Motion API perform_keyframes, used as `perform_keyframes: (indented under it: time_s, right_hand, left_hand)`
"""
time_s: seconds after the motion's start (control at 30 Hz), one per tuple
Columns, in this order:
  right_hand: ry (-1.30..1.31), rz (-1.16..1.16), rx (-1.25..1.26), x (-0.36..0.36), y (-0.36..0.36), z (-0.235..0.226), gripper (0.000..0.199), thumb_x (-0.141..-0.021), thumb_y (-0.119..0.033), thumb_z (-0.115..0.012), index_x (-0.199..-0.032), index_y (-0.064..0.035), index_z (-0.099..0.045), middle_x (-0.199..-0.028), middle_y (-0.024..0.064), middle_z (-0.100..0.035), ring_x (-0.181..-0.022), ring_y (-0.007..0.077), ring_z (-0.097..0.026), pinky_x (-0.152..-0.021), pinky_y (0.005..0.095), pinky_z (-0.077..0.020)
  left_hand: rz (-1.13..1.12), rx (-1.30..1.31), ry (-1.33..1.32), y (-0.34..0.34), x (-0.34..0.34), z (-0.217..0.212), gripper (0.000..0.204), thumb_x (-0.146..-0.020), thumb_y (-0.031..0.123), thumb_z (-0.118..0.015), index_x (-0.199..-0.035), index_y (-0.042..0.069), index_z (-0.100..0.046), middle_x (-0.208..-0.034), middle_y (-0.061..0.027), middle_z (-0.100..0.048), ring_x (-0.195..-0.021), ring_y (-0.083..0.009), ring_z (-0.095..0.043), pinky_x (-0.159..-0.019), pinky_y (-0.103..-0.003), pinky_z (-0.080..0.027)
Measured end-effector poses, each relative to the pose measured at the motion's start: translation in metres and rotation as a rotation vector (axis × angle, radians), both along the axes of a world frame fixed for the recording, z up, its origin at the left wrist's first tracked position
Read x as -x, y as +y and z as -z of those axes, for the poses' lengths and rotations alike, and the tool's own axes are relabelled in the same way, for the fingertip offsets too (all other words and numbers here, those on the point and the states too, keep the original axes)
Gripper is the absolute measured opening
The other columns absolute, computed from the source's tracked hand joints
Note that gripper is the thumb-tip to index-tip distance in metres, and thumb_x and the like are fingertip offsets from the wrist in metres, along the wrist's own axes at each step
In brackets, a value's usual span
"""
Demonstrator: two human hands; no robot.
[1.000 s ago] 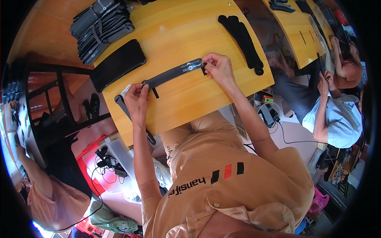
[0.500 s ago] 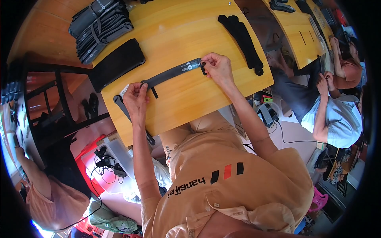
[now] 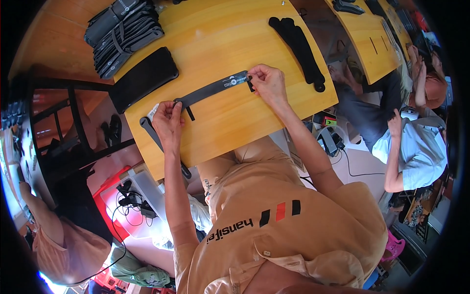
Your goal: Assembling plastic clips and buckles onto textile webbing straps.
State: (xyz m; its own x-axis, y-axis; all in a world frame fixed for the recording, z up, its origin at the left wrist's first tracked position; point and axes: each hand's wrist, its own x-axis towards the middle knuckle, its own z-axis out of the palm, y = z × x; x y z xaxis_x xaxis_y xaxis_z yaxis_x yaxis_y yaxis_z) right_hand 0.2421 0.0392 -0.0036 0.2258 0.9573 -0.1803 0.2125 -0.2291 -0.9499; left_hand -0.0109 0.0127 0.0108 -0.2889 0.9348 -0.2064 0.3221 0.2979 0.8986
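Note:
A dark grey strap (image 3: 211, 93) with a printed patch near its right end is stretched level over the wooden table (image 3: 220, 127). My left hand (image 3: 169, 122) is closed, pinching the strap's left end between thumb and fingers. At the other end my right hand (image 3: 269, 83) is closed on the strap in the same way. A short black tab hangs down beside each hand. Another dark strap (image 3: 152, 134) lies at the table's left edge, partly hidden behind my left forearm. Left of the held strap rests a black flat pad (image 3: 144, 81).
Bundled grey straps (image 3: 125, 39) are stacked at the far left. Several black straps (image 3: 297, 54) lie in a pile on the right. A clear bin (image 3: 134, 206) with black cables stands below, to the left. Co-workers sit on both sides, one in a light blue shirt (image 3: 416, 152).
My hands and the strap stay nearly in place; the printed patch has turned slightly more into view. On the right, the co-worker in light blue has moved their arms.

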Motion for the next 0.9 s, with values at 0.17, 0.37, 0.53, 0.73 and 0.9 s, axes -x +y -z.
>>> perform_keyframes:
  time_s: [0.17,0.37,0.53,0.73,0.9]
  right_hand:
    - [-0.036,0.006,0.001,0.001,0.000,-0.003,0.006,-0.075,0.001,-0.059,-0.079,0.0018,-0.064,-0.060,0.0043,-0.059,-0.050,0.0085,-0.056,-0.042,0.0226,-0.0458]
    - [-0.063,0.002,-0.021,0.001,0.000,0.001,0.004,-0.079,-0.003,-0.063,-0.081,0.0000,-0.064,-0.062,0.0007,-0.058,-0.049,0.0050,-0.052,-0.040,0.0192,-0.0424]
    - [-0.112,-0.005,-0.069,0.002,0.000,0.004,0.004,-0.078,-0.002,-0.063,-0.081,0.0005,-0.064,-0.061,0.0013,-0.058,-0.049,0.0054,-0.051,-0.039,0.0193,-0.0420]
    - [-0.136,0.000,-0.093,0.003,-0.001,0.006,0.004,-0.078,-0.002,-0.063,-0.081,0.0006,-0.064,-0.060,0.0016,-0.058,-0.048,0.0056,-0.051,-0.039,0.0195,-0.0417]
    - [-0.163,-0.004,-0.133,0.003,0.000,0.010,0.004,-0.078,-0.002,-0.063,-0.080,0.0009,-0.064,-0.060,0.0015,-0.058,-0.048,0.0058,-0.051,-0.038,0.0198,-0.0411]
  left_hand:
    - [-0.004,0.005,0.049,0.000,-0.002,-0.004,0.014,-0.083,0.010,-0.063,-0.081,-0.002,-0.056,-0.063,-0.0021,-0.054,-0.046,-0.0063,-0.048,-0.041,-0.021,-0.038]
    - [-0.008,0.011,0.063,0.000,-0.004,-0.006,0.014,-0.083,0.010,-0.063,-0.082,-0.002,-0.056,-0.063,-0.0023,-0.054,-0.046,-0.0066,-0.048,-0.041,-0.021,-0.039]
    - [-0.001,0.002,0.078,-0.001,-0.004,-0.005,0.015,-0.083,0.010,-0.063,-0.083,-0.003,-0.056,-0.063,-0.0027,-0.054,-0.047,-0.0072,-0.048,-0.042,-0.022,-0.040]
    - [0.006,-0.001,0.128,0.000,-0.005,-0.006,0.015,-0.083,0.010,-0.062,-0.083,-0.004,-0.056,-0.062,-0.0038,-0.054,-0.046,-0.0083,-0.048,-0.041,-0.022,-0.040]
    - [0.010,-0.013,0.141,0.000,-0.005,-0.004,0.016,-0.083,0.011,-0.063,-0.083,-0.004,-0.056,-0.061,-0.0043,-0.054,-0.045,-0.0086,-0.048,-0.041,-0.023,-0.039]
